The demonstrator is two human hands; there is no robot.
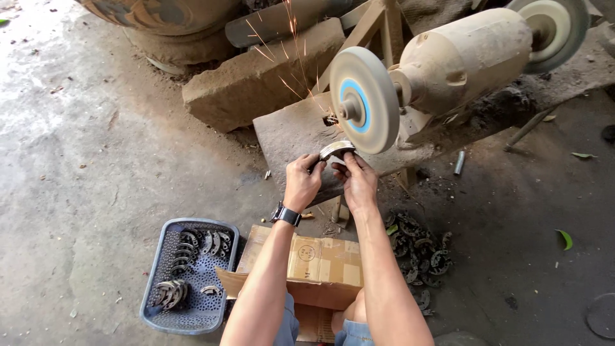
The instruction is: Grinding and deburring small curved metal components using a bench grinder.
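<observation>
Both my hands hold a curved metal brake shoe (pixel 336 149) up against the lower edge of a spinning grinding wheel (pixel 362 99). My left hand (pixel 302 181), with a black watch on the wrist, grips its left end. My right hand (pixel 356 179) grips the right end. Sparks fly upward and to the left from the wheel. The wheel sits on a dusty bench grinder motor (pixel 464 61) with a second wheel (pixel 552 29) at its far end.
A blue perforated basket (pixel 168 314) on the floor at my left holds several curved metal shoes. A cardboard box (pixel 320 263) lies by my knees. A pile of dark shoes (pixel 419 253) sits on the ground at right. Stone blocks (pixel 256 80) stand behind the grinder.
</observation>
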